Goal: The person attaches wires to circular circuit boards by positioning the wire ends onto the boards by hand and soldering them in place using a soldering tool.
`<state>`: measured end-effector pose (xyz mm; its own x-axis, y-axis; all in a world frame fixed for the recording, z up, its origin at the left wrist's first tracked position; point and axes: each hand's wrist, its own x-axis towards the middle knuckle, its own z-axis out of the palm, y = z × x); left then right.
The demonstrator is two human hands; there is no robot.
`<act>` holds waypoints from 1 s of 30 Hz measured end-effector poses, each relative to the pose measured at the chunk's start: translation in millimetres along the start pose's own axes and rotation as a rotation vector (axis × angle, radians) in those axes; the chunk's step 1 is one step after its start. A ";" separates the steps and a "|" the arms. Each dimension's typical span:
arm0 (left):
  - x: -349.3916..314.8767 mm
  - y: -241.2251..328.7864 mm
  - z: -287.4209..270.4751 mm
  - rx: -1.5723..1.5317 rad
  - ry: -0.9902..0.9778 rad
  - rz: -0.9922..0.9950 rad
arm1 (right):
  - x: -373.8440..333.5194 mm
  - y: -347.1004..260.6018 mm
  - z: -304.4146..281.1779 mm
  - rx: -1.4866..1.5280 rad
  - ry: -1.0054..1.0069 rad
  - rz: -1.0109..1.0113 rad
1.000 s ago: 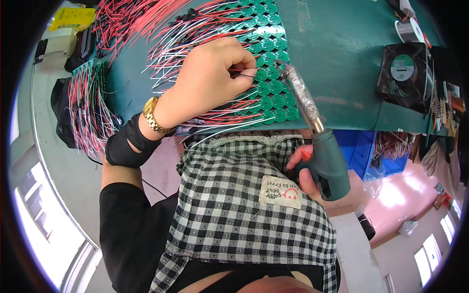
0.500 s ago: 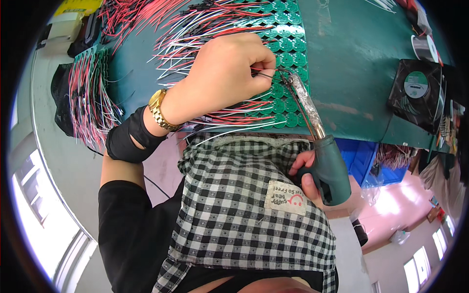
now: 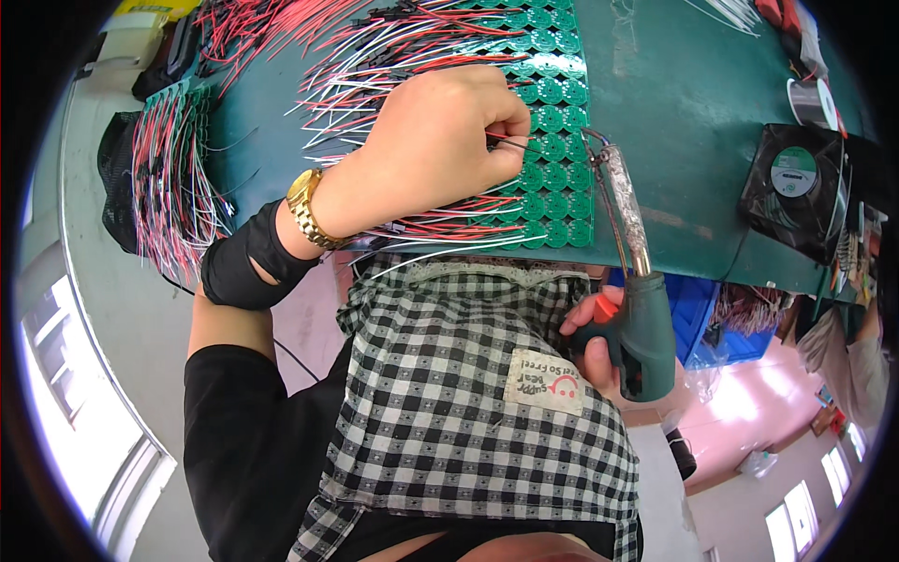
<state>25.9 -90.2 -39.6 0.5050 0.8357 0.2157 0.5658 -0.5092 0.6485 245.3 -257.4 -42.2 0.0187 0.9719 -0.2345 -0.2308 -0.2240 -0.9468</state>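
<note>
My left hand point(image 3: 459, 131) is over a panel of round green circuit boards point(image 3: 557, 91), with thumb and fingers pinched on a thin dark wire point(image 3: 510, 143). The wire reaches a board just right of my fingertips; whether it is fixed there I cannot tell. My right hand point(image 3: 597, 363) grips a soldering gun point(image 3: 646, 328) with a dark green handle and red trigger. Its metal tube points up and its tip is at the panel's right edge, apart from the wire. Red, white and black wires point(image 3: 375, 66) spread leftward from the boards.
Another wired board panel point(image 3: 173, 178) is at the left of the green table. A bundle of red wires point(image 3: 272, 28) lies at the far left. On the right are a black fan point(image 3: 796, 183) and a solder spool point(image 3: 813, 101). A blue crate point(image 3: 688, 314) sits below the table edge.
The soldering gun has moved right, its tip going from beside my left fingertips to the panel's right edge. Its red trigger now shows. My left hand has barely moved.
</note>
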 end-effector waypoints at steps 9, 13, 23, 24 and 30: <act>2.6 -3.7 -5.6 -0.018 -0.045 0.069 | 3.8 -0.9 -24.1 -0.126 -0.302 -0.093; 7.2 0.0 -22.9 -0.169 -0.178 0.076 | -0.9 3.3 -12.5 -0.077 -0.178 -0.096; -0.9 -2.7 -13.3 -0.157 -0.073 -0.007 | -6.7 2.4 -3.4 0.009 0.081 0.011; -1.3 -1.9 -10.5 -0.147 -0.053 -0.021 | -5.8 -0.9 -4.4 -0.027 0.024 0.031; -1.0 -3.4 -4.8 -0.078 0.002 0.047 | 4.2 -20.6 1.8 -0.142 -0.128 0.120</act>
<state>20.4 -88.3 -38.5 0.5281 0.8120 0.2487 0.4893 -0.5303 0.6923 248.4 -248.6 -23.3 -0.1262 0.9367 -0.3265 -0.0841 -0.3381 -0.9374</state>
